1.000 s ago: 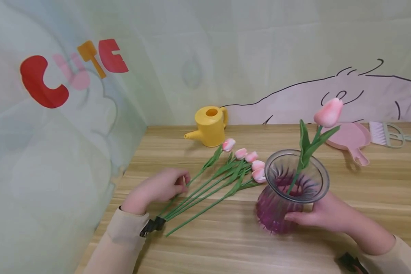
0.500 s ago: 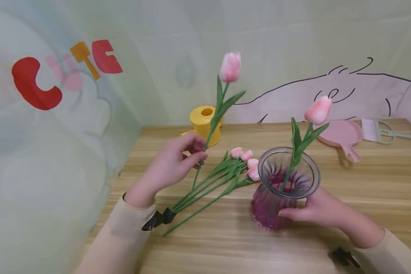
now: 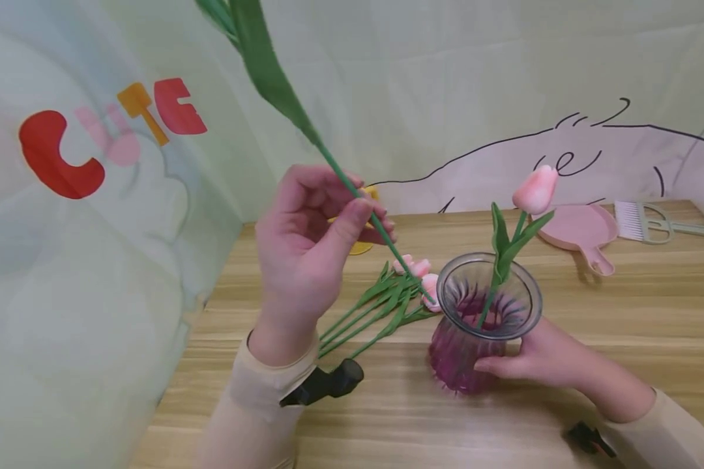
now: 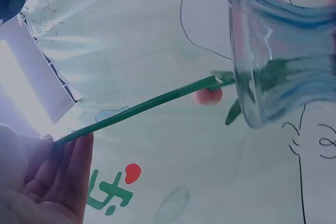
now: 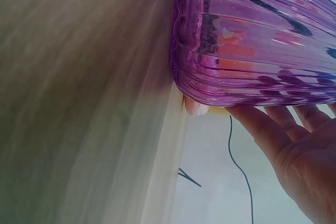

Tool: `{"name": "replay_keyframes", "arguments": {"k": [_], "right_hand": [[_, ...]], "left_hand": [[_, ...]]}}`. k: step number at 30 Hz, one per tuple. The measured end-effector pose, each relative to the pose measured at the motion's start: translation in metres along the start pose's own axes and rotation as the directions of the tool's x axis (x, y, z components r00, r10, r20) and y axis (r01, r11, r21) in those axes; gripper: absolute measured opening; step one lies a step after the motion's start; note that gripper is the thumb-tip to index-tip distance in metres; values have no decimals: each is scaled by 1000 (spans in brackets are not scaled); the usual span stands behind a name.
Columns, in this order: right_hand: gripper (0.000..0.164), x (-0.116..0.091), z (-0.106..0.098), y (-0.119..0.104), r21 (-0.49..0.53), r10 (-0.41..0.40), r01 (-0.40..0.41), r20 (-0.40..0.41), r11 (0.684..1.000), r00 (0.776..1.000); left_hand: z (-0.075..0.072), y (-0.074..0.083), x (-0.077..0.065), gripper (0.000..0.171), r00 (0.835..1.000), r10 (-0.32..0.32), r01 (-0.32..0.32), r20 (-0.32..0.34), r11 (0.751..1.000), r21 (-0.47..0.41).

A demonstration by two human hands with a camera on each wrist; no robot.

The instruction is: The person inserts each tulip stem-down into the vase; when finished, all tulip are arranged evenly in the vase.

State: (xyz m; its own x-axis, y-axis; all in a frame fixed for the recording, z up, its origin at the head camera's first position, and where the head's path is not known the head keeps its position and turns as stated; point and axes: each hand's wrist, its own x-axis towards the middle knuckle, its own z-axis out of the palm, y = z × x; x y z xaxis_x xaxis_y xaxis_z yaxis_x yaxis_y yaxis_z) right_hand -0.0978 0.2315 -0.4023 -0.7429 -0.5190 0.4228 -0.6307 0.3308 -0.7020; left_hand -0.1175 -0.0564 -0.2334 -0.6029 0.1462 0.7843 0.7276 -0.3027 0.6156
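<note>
My left hand pinches the green stem of a tulip between thumb and fingers. The tulip is tilted, its bloom beyond the top edge of the head view. In the left wrist view, the stem's lower end stops just short of the rim of the glass vase. My right hand holds the purple-tinted vase at its side, thumb in front; the other fingers are hidden in the head view. One pink tulip stands in the vase, leaning right. Several more tulips lie on the table left of it.
A yellow watering can stands at the back, mostly hidden behind my left hand. At the back right lie a pink dustpan and a small brush. Printed cloth rises behind the wooden table.
My left hand has picked a tulip up from the table, raised it and tipped it so its lower end swings right toward the vase. The right hand still holds the vase.
</note>
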Motion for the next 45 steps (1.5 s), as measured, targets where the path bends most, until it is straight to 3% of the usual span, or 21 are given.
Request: {"name": "replay_keyframes", "arguments": {"k": [3, 6, 10, 15, 18, 21, 23, 26, 28, 30, 32, 34, 35, 36, 38, 41, 42, 43, 45], "right_hand": [[80, -1, 1, 0, 5, -2, 2, -2, 1000, 1000], [81, -1, 1, 0, 5, -4, 4, -4, 1000, 1000], [84, 0, 2, 0, 9, -15, 15, -1, 1000, 1000], [82, 1, 3, 2, 24, -23, 23, 10, 999, 1000], [81, 2, 2, 2, 21, -17, 16, 10, 1000, 1000], [80, 3, 2, 2, 8, -9, 9, 11, 1000, 1000], [80, 3, 1, 2, -4, -9, 9, 9, 1000, 1000], [80, 3, 0, 1, -2, -20, 20, 4, 1000, 1000], [79, 3, 0, 1, 5, -30, 30, -2, 1000, 1000], [79, 3, -1, 1, 3, -37, 37, -6, 999, 999], [78, 2, -2, 1, -2, -39, 39, -4, 999, 999], [79, 1, -3, 0, -9, -35, 35, -3, 999, 999], [79, 1, -3, 0, -14, -32, 32, -1, 999, 999], [79, 0, -3, 0, -17, -26, 26, 1, 1000, 1000], [78, 0, -3, 0, -16, -22, 23, 5, 1000, 1000], [78, 0, -3, 1, -18, -20, 20, 11, 1000, 1000], [79, 0, -2, 1, -19, -19, 19, 13, 1000, 1000], [79, -1, -2, 1, -17, -19, 19, 17, 1000, 1000], [78, -1, -3, 2, -22, -19, 20, 14, 1000, 1000]], "left_hand": [[13, -5, 1, 23, 1000, 12, -12, -6, 999, -51], [24, -15, -2, 24, 999, -7, 9, 54, 999, -35], [29, -31, -8, 23, 986, -50, 31, 158, 992, 120], [23, -51, -17, 27, 954, -128, 28, 270, 938, 345], [14, -61, -27, 39, 954, -182, 70, 240, 909, 412], [-1, -69, -40, 51, 952, -264, 166, 158, 873, 459], [-12, -74, -49, 50, 938, -326, 230, 118, 839, 492], [-30, -82, -62, 40, 903, -420, 304, 91, 775, 555], [-41, -88, -71, 34, 871, -485, 334, 84, 707, 624], [-55, -94, -79, 29, 828, -555, 334, 80, 602, 725], [-69, -99, -85, 25, 776, -625, 270, 86, 452, 850], [-82, -102, -90, 24, 711, -697, 163, 98, 299, 940], [-89, -102, -93, 25, 673, -733, 108, 104, 236, 966], [-96, -103, -96, 27, 632, -768, 63, 108, 190, 980], [-108, -101, -101, 33, 538, -837, 26, 101, 136, 990], [-124, -96, -111, 39, 410, -909, 57, 74, 106, 993], [-129, -95, -114, 39, 379, -923, 66, 68, 101, 993], [-133, -93, -117, 37, 358, -932, 72, 66, 98, 993], [-139, -90, -120, 30, 341, -937, 75, 72, 103, 992]]}}
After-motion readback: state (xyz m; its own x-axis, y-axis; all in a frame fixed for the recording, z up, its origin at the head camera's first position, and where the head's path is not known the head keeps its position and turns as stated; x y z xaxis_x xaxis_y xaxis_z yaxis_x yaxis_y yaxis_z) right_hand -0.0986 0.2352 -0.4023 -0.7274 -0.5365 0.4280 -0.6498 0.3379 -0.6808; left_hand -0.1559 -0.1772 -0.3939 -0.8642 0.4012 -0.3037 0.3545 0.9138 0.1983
